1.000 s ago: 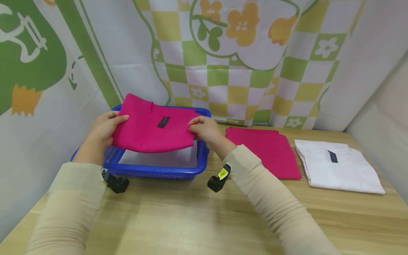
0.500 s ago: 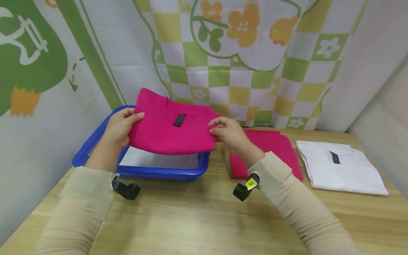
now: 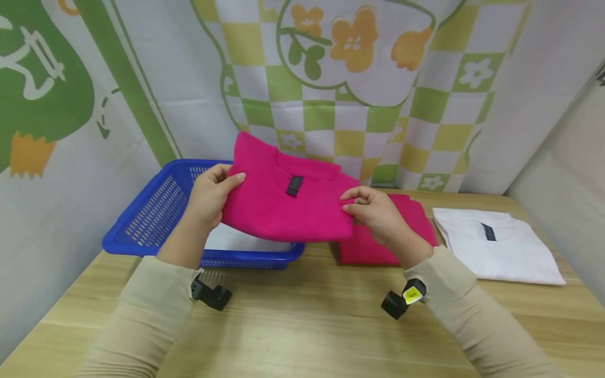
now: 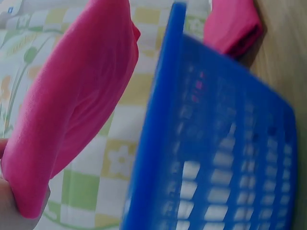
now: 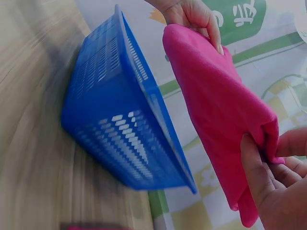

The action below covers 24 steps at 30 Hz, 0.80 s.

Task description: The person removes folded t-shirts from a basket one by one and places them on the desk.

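Note:
A folded pink T-shirt (image 3: 283, 210) with a dark neck label is held up in the air by both hands, above the right part of the blue basket (image 3: 156, 210). My left hand (image 3: 210, 194) grips its left edge, thumb on top. At the right edge, my right hand (image 3: 375, 212) pinches the cloth between thumb and fingers, as the right wrist view also shows with the T-shirt (image 5: 216, 105) clear of the basket rim (image 5: 153, 115). White cloth (image 3: 236, 240) lies inside the basket, partly hidden by the T-shirt.
To the right on the wooden table (image 3: 293, 325) lies another folded pink garment (image 3: 368, 252), partly behind my right hand. Farther right is a folded white T-shirt (image 3: 501, 244) with a dark label. A patterned curtain (image 3: 350, 121) hangs behind the table.
Both hands have carried the pink T-shirt rightward, from over the basket toward the folded pink garment. More of the basket's left side now shows. The grips look the same.

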Tool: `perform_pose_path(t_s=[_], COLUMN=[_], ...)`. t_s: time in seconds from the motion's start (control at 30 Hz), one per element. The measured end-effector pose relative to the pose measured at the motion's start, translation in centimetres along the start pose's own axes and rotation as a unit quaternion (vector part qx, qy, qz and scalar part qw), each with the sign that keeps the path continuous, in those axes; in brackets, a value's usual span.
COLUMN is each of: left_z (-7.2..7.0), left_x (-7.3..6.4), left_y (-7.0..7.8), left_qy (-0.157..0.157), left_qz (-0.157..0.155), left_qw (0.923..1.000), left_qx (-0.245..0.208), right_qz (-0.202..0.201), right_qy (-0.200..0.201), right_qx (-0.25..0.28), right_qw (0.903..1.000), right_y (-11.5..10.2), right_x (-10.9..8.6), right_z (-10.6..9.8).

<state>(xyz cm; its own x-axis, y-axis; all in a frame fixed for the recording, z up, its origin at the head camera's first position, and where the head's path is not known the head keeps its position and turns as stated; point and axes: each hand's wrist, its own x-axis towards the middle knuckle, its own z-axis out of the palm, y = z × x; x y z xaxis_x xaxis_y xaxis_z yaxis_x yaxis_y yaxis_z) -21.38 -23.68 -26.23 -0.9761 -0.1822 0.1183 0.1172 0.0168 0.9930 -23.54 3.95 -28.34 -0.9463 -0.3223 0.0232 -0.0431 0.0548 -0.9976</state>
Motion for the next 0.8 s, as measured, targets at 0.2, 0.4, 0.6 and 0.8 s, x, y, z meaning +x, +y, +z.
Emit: perform_pose_path(t_s=[0.2, 0.4, 0.6, 0.8], left_z=[3.0, 6.1, 8.9, 11.6], left_x=[-0.2, -0.9, -1.9, -3.1], left_y=[-0.8, -1.3, -1.8, -2.6], left_qy=[-0.022, -0.040, -0.059, -0.080], left_qz=[-0.005, -0.007, -0.004, -0.011], left_qw=[0.9996, 0.9980, 0.9949, 0.9907], left_qx=[-0.017, -0.048, -0.082, -0.110], right_qz=[-0.004, -0.001, 0.000, -0.002], right_qy=[0.003, 0.003, 0.008, -0.003], right_qx=[-0.006, -0.011, 0.000, 0.021], right_qw=[1.0000, 0.9999, 1.0000, 0.9998], right_y=[0.9, 1.7, 3.0, 4.6], right_x=[-1.8, -3.8, -5.8, -7.7], right_z=[-2.7, -5.5, -7.9, -10.4])
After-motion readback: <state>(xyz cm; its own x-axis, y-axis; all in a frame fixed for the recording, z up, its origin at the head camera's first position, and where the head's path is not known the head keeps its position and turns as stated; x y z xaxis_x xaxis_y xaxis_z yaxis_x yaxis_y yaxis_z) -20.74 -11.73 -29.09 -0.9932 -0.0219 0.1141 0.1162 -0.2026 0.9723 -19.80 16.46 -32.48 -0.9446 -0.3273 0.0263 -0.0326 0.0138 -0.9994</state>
